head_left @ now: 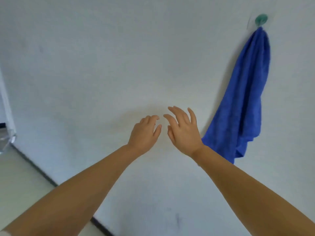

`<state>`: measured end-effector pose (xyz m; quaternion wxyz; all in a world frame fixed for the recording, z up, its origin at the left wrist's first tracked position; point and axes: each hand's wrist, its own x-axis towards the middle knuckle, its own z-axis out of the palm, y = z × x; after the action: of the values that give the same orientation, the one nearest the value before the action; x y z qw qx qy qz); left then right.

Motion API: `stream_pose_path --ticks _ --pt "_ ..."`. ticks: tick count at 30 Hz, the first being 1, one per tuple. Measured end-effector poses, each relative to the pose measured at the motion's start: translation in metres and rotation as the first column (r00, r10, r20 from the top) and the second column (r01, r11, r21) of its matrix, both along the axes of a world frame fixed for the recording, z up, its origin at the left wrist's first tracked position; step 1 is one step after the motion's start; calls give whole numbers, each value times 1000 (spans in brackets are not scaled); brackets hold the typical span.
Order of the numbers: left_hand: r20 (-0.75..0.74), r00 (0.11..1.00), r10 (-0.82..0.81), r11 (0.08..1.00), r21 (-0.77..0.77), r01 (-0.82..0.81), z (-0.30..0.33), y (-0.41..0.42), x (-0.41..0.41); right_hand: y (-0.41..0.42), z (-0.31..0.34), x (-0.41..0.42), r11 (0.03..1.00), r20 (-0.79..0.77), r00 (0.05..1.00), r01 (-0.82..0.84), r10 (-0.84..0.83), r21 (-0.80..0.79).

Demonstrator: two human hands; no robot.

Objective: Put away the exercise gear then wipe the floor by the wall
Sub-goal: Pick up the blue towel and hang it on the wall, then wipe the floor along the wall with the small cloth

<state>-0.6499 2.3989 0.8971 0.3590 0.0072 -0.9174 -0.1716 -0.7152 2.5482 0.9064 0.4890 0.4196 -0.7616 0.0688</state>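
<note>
A blue towel [245, 92] hangs down the white wall [85, 65] from a round green hook [261, 19] at the upper right. Both my arms reach out in front of the wall. My left hand [144, 133] is empty, its fingers loosely curled and apart. My right hand [183, 130] is empty too, fingers spread, just left of the towel's lower edge and not touching it. The two hands nearly meet at the fingertips. No exercise gear is in view.
A dark baseboard strip [39, 169] runs diagonally where the wall meets the pale floor [18, 188] at the lower left. A shiny grey object [6, 138] sits at the left edge by the wall's corner.
</note>
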Motion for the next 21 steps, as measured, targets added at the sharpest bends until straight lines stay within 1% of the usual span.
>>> stream_pose_path --ticks 2,5,8,11,13,15,16,18,19,21 --pt "109 986 129 991 -40 -126 -59 -43 63 -43 -61 40 995 112 992 -71 63 73" --pt "286 911 295 955 -113 -274 -134 -105 174 -104 -143 116 966 244 962 -172 123 191" --pt "386 817 429 903 -165 -396 -197 -148 292 -153 -214 203 897 399 898 -319 183 307" --pt "490 669 558 822 -215 -528 -250 -169 400 -192 -275 289 794 539 815 -467 214 390" --pt "584 559 589 775 -214 -594 -280 -170 463 -208 -309 346 739 647 744 -529 166 418" --pt "678 447 584 726 -188 -662 -307 -164 514 -219 -333 395 684 745 664 -575 69 449" --pt "724 383 574 685 -169 -709 -318 -160 534 -225 -342 415 653 772 635 -589 10 476" --pt "794 255 553 577 -143 -804 -338 -154 568 -238 -358 446 562 796 600 -632 -81 533" --pt "825 199 529 539 -146 -830 -346 -154 581 -246 -366 457 518 800 591 -653 -107 552" --pt "854 111 508 473 -169 -864 -358 -160 600 -268 -376 470 465 800 591 -681 -108 566"
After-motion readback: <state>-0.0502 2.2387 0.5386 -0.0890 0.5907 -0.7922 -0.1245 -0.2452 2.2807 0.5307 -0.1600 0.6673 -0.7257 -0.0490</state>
